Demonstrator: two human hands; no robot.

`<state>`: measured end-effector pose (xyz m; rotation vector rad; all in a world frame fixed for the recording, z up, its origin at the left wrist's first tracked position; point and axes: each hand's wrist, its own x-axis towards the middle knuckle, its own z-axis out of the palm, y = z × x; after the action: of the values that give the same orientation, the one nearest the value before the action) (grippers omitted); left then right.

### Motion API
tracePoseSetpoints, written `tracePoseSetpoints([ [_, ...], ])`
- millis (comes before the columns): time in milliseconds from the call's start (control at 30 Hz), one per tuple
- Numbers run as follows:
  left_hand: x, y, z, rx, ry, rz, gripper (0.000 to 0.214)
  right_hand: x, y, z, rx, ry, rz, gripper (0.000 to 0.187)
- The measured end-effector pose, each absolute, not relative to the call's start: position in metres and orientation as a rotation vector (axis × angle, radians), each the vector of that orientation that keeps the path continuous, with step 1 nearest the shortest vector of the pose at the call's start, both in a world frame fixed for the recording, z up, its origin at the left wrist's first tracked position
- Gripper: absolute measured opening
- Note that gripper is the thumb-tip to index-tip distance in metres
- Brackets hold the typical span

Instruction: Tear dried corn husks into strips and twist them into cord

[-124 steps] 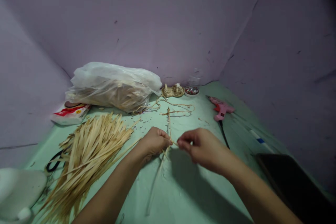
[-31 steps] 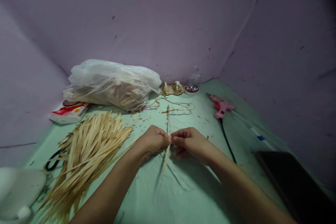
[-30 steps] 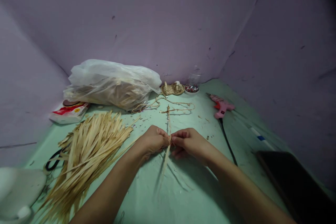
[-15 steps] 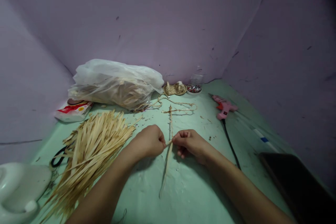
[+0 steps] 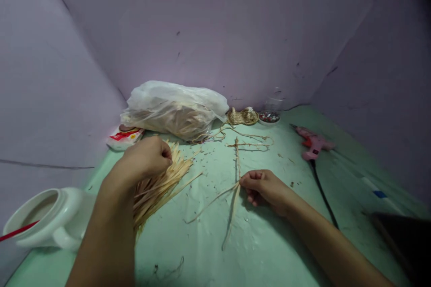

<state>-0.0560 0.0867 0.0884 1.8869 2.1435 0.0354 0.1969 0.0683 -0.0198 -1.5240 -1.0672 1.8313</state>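
Note:
A thin straw braid [image 5: 236, 161] lies lengthwise on the green table [image 5: 208, 242], with loose strands fanning out toward me. My right hand [image 5: 266, 186] pinches it where the braiding ends, fingers closed. My left hand [image 5: 145, 159] is over the far end of a pile of flat straw strips [image 5: 158, 184] at the left, fingers curled down onto the strips.
A clear plastic bag of straw [image 5: 175, 110] lies at the back by the purple wall. A small woven piece [image 5: 243, 116] and a dish of beads [image 5: 268, 117] sit beside it. A pink glue gun [image 5: 313, 143] with black cord lies right. A white jug [image 5: 50, 219] stands front left.
My left hand let go of the braid and moved left onto the straw pile. My right hand stays pinched on the braid. The camera turned left.

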Motion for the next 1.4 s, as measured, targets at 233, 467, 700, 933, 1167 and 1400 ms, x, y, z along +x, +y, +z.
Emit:
tracePoseSetpoints([
  [233,-0.038,0.092,0.061,1.983,1.946,-0.238,0.013,0.197,0.068,-0.021,-1.533,-1.084,1.825,0.014],
  [467,-0.002,0.094,0.039,2.053,1.911,-0.313,0.015,0.196,0.067,-0.018,-1.549,-1.062,1.807,0.011],
  [700,0.012,0.091,0.039,1.827,1.606,0.105,0.007,0.196,0.067,-0.017,-1.541,-1.052,1.819,0.011],
  [933,0.049,0.079,0.029,1.335,1.347,0.21,0.01,0.194,0.067,-0.012,-1.515,-1.051,1.856,0.011],
  [1167,0.049,0.084,0.007,1.537,1.461,0.204,0.005,0.196,0.068,-0.014,-1.52,-1.056,1.852,0.011],
  [1400,0.05,0.087,-0.01,1.535,1.479,0.342,0.013,0.196,0.068,-0.013,-1.493,-1.038,1.857,0.013],
])
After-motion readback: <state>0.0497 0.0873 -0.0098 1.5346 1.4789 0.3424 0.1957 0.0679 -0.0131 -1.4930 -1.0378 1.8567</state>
